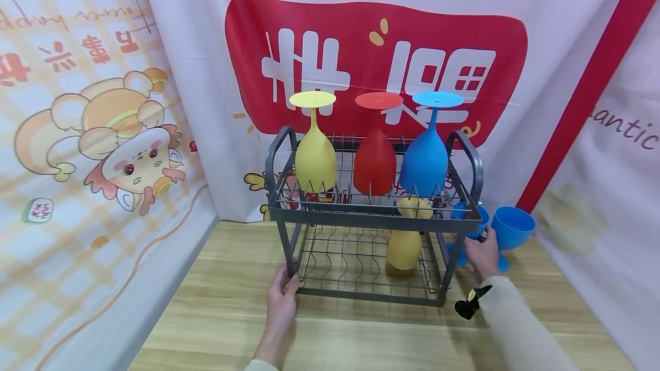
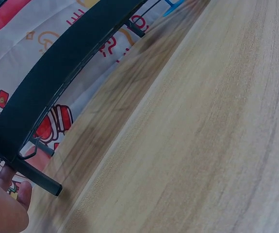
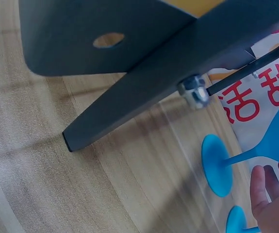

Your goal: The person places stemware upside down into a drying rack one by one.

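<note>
A dark grey two-tier dish rack point(image 1: 361, 296) stands on the wooden table. My left hand point(image 1: 282, 296) grips its front left corner post, fingers curled under the frame in the left wrist view. On the top tier, a yellow goblet point(image 1: 315, 162), a red goblet point(image 1: 374, 165) and a blue goblet point(image 1: 425, 165) stand upside down in a row. Another yellow goblet point(image 1: 404, 251) is inverted on the lower tier. My right hand point(image 1: 482, 253) is beside the rack's right side among two upright blue goblets, its extended fingers point(image 3: 258, 187) close under one blue goblet's bowl point(image 3: 277, 133).
One upright blue goblet point(image 1: 513, 228) stands at the far right, near the cloth wall. Printed cloth hangs behind and on both sides, including a patterned left cloth point(image 1: 93, 188). The wooden table point(image 1: 361, 342) extends in front of the rack. A black bow point(image 1: 471, 302) shows at my right cuff.
</note>
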Demonstrator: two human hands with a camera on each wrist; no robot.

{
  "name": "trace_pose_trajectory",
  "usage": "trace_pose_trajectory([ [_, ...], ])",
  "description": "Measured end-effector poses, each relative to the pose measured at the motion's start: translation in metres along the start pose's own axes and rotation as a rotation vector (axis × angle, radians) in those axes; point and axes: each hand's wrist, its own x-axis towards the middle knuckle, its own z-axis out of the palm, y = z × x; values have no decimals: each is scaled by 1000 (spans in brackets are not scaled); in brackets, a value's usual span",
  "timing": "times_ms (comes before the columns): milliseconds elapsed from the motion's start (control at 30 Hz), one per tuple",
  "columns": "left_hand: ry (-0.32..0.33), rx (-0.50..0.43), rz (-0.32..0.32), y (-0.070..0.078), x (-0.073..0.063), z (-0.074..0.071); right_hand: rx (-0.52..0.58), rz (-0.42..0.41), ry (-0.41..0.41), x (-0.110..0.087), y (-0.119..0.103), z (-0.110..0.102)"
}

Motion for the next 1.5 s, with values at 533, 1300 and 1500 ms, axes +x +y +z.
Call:
trace_pose_trajectory([
  [533,-18,-6,-7,-4,-1,6,84,-10,36,-40,17,-19],
  [1300,0,2,7,-4,-1,3,12,-58,-20,-130,12,-54],
  [1500,-7,3,-7,-2,-1,1,9,-70,-49,-146,9,-55],
])
